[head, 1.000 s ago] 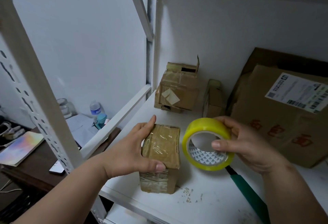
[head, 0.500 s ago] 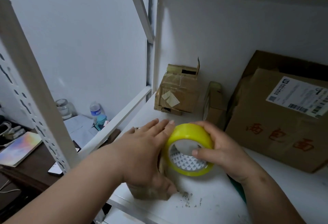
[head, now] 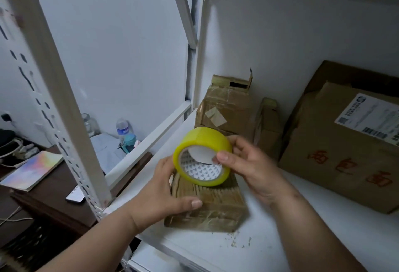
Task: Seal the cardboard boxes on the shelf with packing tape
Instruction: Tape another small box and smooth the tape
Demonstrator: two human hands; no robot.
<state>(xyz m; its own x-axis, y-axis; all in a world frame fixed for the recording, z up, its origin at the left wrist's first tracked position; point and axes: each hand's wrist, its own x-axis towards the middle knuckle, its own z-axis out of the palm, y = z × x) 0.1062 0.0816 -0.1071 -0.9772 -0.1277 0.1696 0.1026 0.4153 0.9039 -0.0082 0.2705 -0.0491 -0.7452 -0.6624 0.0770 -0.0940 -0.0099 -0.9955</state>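
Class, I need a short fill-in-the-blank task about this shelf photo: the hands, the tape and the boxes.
1. The right hand holds a roll of packing tape whose colour is ____.
2. The left hand grips the small cardboard box that stands on the white ____.
3. The large cardboard box at the right carries a white shipping ____.

Missing words: yellow; shelf; label

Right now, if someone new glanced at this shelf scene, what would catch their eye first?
The bright yellow tape roll at centre, held in the right hand just above a small tape-wrapped box that the left hand grips near the shelf's front edge. Next, the large cardboard box with red characters and a shipping label on the right.
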